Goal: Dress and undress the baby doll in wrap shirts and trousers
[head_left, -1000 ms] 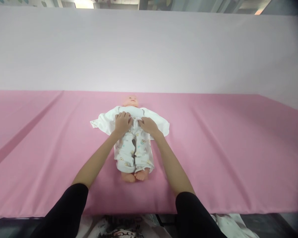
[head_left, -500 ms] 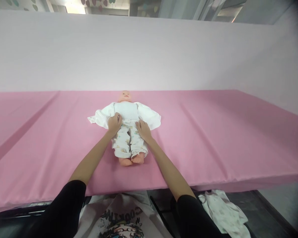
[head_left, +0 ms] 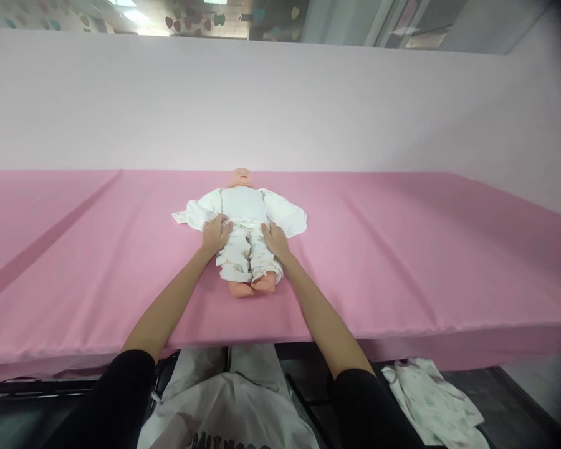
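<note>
Now the baby doll (head_left: 241,234) lies face-up mid pink table (head_left: 402,249), and both hands have slid from its chest down to the waist since 1 s ago. Left hand (head_left: 215,232) and right hand (head_left: 275,239) lie flat, fingers loosely spread, on the printed trousers' (head_left: 244,252) waistband, w/ nothing gripped; the white top (head_left: 241,206) looks closed, so the work seems to have moved to the trousers.

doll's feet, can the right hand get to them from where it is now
Probably yes. The right hand rests at the doll's hip, and the bare feet lie just nearer the person on the pink table. Nothing sits between them; the left hand is on the other side.
</note>
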Demonstrator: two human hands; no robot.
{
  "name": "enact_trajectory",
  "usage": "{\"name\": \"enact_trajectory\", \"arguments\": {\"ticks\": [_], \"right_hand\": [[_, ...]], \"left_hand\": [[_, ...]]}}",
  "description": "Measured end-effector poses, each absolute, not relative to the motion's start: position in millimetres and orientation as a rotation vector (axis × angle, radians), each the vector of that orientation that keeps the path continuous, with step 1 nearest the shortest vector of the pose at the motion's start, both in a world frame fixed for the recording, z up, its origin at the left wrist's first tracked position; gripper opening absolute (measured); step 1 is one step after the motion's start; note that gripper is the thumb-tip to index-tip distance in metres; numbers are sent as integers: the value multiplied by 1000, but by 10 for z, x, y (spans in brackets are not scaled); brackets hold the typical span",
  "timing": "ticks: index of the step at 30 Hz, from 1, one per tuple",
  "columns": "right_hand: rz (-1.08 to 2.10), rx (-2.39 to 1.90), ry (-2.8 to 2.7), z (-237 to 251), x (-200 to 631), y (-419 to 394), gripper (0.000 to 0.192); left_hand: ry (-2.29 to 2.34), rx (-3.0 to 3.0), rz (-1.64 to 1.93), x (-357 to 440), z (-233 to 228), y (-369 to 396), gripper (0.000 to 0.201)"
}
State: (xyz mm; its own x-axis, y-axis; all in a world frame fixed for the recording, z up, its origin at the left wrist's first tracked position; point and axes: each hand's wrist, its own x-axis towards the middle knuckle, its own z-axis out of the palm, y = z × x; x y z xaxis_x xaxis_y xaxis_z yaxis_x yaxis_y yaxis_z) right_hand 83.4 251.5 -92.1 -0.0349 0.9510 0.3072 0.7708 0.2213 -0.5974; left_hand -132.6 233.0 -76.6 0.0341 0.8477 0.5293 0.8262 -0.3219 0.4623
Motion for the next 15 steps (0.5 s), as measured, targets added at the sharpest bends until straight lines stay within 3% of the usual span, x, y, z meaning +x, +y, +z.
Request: {"name": "enact_trajectory", "arguments": {"ticks": [8, 15], "right_hand": [[285, -1747, -1822, -820, 766, 2441, 44], [240, -1858, -1770, -802, 671, 2413, 46]], "left_hand": [[1886, 2089, 1008, -1317, -773, 2272, 85], [2006, 2034, 966, -1202, -788, 2205, 79]]}}
